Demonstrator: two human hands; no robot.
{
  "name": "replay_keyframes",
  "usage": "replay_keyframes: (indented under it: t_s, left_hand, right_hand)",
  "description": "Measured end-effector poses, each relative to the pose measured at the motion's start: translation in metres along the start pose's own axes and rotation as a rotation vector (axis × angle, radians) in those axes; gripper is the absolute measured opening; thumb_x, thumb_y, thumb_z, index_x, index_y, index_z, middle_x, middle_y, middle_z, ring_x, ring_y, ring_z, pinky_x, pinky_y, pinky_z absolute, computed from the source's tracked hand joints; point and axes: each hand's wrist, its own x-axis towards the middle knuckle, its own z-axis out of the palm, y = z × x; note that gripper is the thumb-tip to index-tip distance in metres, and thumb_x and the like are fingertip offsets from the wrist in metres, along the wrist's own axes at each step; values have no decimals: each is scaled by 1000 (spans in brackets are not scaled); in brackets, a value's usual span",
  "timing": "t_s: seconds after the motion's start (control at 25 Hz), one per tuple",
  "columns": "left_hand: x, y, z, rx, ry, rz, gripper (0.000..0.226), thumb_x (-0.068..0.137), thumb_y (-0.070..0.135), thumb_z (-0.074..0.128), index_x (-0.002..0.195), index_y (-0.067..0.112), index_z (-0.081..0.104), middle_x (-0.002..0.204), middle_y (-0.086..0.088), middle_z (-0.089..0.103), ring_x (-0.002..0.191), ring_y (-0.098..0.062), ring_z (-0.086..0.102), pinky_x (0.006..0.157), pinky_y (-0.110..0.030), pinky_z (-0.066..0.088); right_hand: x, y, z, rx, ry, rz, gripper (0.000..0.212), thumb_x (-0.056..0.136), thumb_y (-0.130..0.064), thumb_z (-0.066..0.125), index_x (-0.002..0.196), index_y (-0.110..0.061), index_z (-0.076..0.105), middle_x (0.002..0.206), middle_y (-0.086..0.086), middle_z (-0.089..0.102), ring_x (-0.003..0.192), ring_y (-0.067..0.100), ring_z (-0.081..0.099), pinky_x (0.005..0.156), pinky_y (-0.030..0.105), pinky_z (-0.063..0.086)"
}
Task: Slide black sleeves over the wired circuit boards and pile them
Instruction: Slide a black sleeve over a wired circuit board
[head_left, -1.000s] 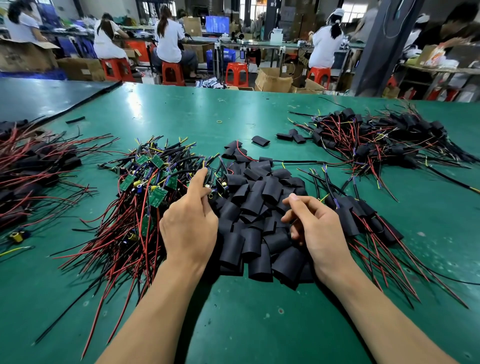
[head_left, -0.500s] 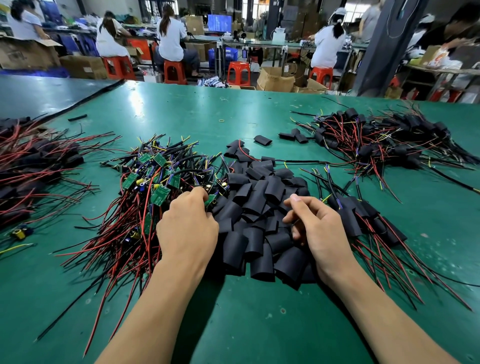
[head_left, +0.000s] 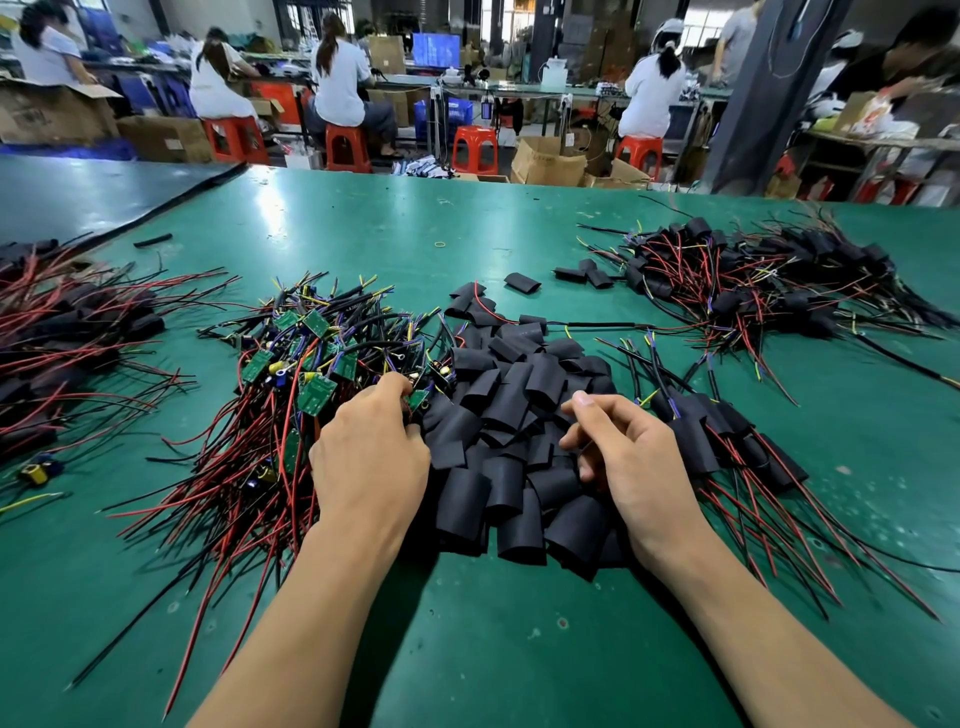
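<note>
Head view: on a green table (head_left: 519, 649), the left hand (head_left: 369, 462) curls its fingers into a heap of wired circuit boards (head_left: 311, 364). Its grip is hidden, so I cannot tell what it holds. The right hand (head_left: 636, 462) rests on heaped black sleeves (head_left: 519, 395), its grip narrow and its contents unclear. Sleeved boards (head_left: 727, 436) lie just beside it.
</note>
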Motion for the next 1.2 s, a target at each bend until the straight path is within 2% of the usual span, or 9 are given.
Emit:
replay_keyframes:
  t_s: [0.16, 0.36, 0.48, 0.6, 0.72, 0.88, 1.04, 1.2]
  left_hand:
    - [1, 2, 1, -103, 61, -17, 31, 84, 13, 64, 113, 24, 62, 100, -2, 74, 91, -39, 65, 75, -44, 52]
    - [0, 8, 0, -158, 187, 4, 24, 82, 17, 67, 105, 24, 63, 90, 0, 75, 83, -36, 65, 72, -44, 51]
    - [0, 7, 2, -112, 125, 16, 23, 83, 15, 65, 105, 21, 64, 92, -3, 73, 86, -36, 63, 71, -42, 48]
    - [-2, 5, 4, -59, 67, 33, 29, 83, 13, 67, 111, 18, 66, 104, -4, 67, 94, -35, 60, 71, -41, 47]
    - [0, 4, 5, 14, 15, 24, 27, 86, 22, 70, 112, 18, 67, 111, -5, 61, 99, -34, 58, 74, -43, 49]
    - [0, 5, 7, 24, 24, 10, 27, 87, 21, 70, 114, 19, 70, 108, -7, 68, 101, -36, 58, 74, -43, 47]
    - [1, 6, 7, -28, 52, -32, 33, 88, 21, 68, 121, 25, 69, 96, -12, 71, 96, -38, 60, 74, -42, 46]
    - [2, 10, 3, -200, 105, -79, 24, 89, 30, 66, 113, 33, 69, 95, -4, 74, 91, -34, 65, 78, -40, 48]
  right_hand:
    - [0, 1, 0, -1, 0, -3, 20, 97, -28, 64, 89, -11, 71, 66, 1, 65, 48, 14, 46, 48, 17, 39]
    - [1, 2, 0, -16, 2, -15, 19, 97, -28, 64, 89, -14, 72, 67, 3, 65, 49, 13, 47, 49, 18, 40]
    - [1, 1, 0, -7, -3, -17, 19, 97, -28, 64, 88, -14, 72, 66, 2, 65, 48, 13, 46, 48, 18, 40]
    - [0, 1, 0, -4, -5, -17, 19, 97, -28, 64, 88, -14, 72, 66, 3, 65, 48, 13, 46, 48, 18, 40]
    - [0, 1, 0, -6, -3, -17, 19, 97, -28, 64, 87, -12, 71, 66, 2, 65, 48, 13, 46, 48, 18, 40]
    - [0, 1, 0, -7, -8, -13, 20, 97, -29, 64, 86, -15, 72, 67, 2, 65, 48, 13, 47, 48, 18, 40]
    - [-1, 0, 1, -6, -8, -10, 19, 97, -29, 65, 86, -15, 72, 67, 3, 65, 49, 13, 47, 49, 17, 40]
    - [-3, -1, 1, -79, -21, -32, 19, 96, -31, 65, 86, -17, 73, 67, 2, 66, 53, 12, 51, 50, 20, 43]
